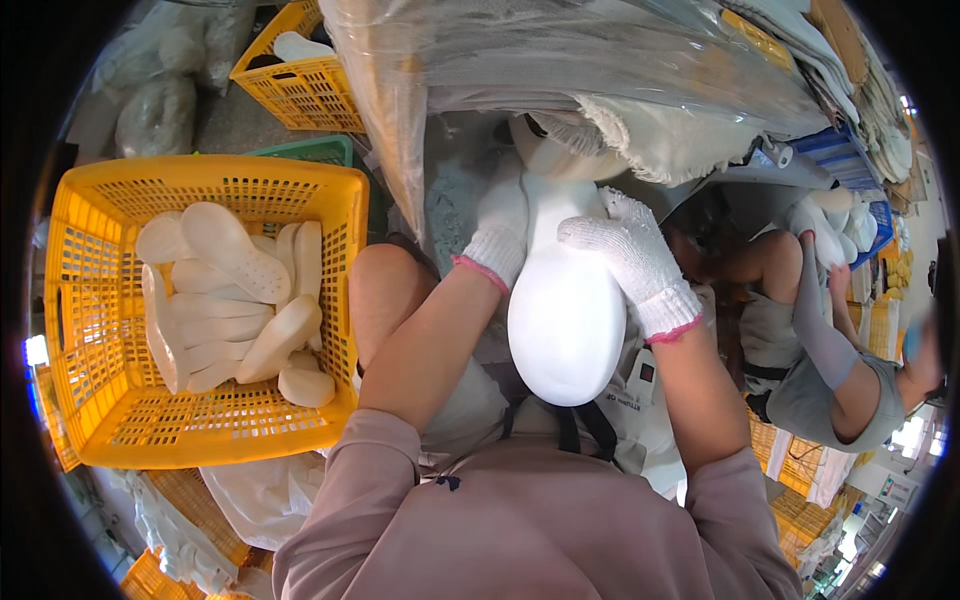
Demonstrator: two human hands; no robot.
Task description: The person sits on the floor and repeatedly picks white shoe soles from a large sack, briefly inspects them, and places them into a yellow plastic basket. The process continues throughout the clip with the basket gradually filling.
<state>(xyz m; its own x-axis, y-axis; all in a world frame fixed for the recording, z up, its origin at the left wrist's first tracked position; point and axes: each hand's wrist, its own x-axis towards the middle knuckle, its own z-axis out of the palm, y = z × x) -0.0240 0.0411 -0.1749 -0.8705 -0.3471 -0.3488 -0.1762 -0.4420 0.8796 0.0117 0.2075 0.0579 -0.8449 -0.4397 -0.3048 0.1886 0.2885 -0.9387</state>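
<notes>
Between my hands is a smooth white piece shaped like a shoe sole (567, 320), its broad rounded end toward me and its narrower part pointing away. My left hand (503, 220), in a white knit glove with a pink cuff, is closed along the left side of the narrow part; its fingertips are partly hidden. My right hand (635, 255), gloved alike, grips the right side, with one digit across the top face. At the piece's far end sits a pale rounded form (560, 155) beside frayed white cloth (660, 140); whether they touch cannot be made out.
On my left stands a yellow crate (210, 445) with several white sole-shaped pieces (235, 255). A smaller yellow crate (300, 95) is farther off. Clear plastic sheeting (560, 55) hangs across the far side. A co-worker (830, 370) sits at the right, near a blue crate (835, 160).
</notes>
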